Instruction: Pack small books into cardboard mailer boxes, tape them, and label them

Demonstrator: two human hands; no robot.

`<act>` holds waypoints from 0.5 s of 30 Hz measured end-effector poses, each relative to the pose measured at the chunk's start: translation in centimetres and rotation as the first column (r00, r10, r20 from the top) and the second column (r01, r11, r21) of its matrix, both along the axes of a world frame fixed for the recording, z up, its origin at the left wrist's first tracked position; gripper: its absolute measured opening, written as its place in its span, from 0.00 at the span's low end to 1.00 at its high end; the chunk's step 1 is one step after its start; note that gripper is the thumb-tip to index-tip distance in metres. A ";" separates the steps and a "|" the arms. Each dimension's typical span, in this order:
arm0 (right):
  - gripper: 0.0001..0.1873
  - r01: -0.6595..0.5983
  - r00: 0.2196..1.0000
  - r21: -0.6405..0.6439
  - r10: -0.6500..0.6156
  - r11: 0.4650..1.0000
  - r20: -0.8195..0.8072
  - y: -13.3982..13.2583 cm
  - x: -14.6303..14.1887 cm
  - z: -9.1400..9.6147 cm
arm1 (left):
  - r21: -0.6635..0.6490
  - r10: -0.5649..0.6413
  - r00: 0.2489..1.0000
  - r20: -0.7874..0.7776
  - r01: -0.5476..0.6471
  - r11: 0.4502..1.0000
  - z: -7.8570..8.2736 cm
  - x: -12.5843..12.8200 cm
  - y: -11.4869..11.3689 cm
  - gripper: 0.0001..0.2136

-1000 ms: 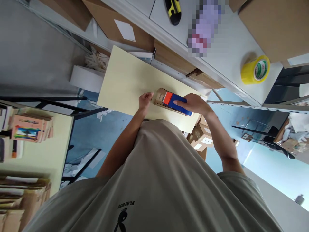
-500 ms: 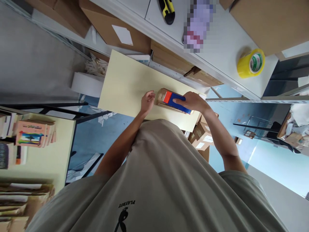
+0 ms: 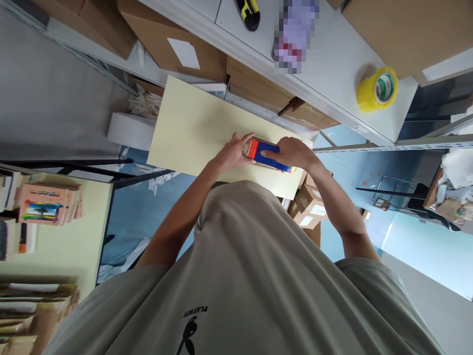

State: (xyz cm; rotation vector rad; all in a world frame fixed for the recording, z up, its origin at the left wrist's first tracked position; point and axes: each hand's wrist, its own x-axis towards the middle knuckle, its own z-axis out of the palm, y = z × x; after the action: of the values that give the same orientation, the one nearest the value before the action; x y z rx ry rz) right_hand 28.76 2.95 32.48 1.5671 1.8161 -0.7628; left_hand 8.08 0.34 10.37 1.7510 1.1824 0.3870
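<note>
A blue book [image 3: 271, 159] with an orange-red band at its left end lies flat over a brown piece [image 3: 247, 148], whose kind I cannot make out. They are at the pale yellow tabletop [image 3: 185, 123]. My right hand [image 3: 293, 153] grips the book's right part, thumb on the blue cover and the other fingers mostly hidden beyond it. My left hand [image 3: 234, 152] is at the left end, thumb and index finger round the two long edges near the orange-red band.
Above stands a white shelf [image 3: 332, 79] with a yellow tape roll [image 3: 377, 89], a utility knife [image 3: 249, 14] and a blurred-out item. Cardboard boxes [image 3: 258, 86] sit behind the tabletop. Books [image 3: 46, 202] and wrapped packets [image 3: 33, 310] fill a table at left. More boxes [image 3: 310, 209] stand below right.
My left hand has moved right from beside the brown piece and closed round the left end of the book. My right hand keeps its grip. The view has shifted slightly.
</note>
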 end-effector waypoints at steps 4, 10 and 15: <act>0.38 -0.009 1.000 0.013 0.010 1.000 -0.020 0.0 0.2 0.0 | 0.029 -0.049 0.999 -0.017 0.050 0.998 -0.1 0.3 0.0 0.58; 0.36 0.006 0.999 0.006 -0.005 1.000 -0.041 0.3 0.2 -0.2 | 0.010 0.001 1.000 0.013 -0.001 1.000 -1.4 1.6 -0.8 0.43; 0.36 0.020 0.995 -0.036 -0.024 0.999 -0.100 0.4 0.1 -0.3 | -0.121 0.211 0.971 0.116 -0.197 0.973 -2.8 3.1 -1.4 0.29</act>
State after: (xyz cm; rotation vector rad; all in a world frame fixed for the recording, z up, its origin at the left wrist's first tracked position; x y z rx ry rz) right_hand 28.83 3.36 32.23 1.5538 1.8488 -0.8936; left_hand 11.19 -1.09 7.58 1.4932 1.2712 0.5393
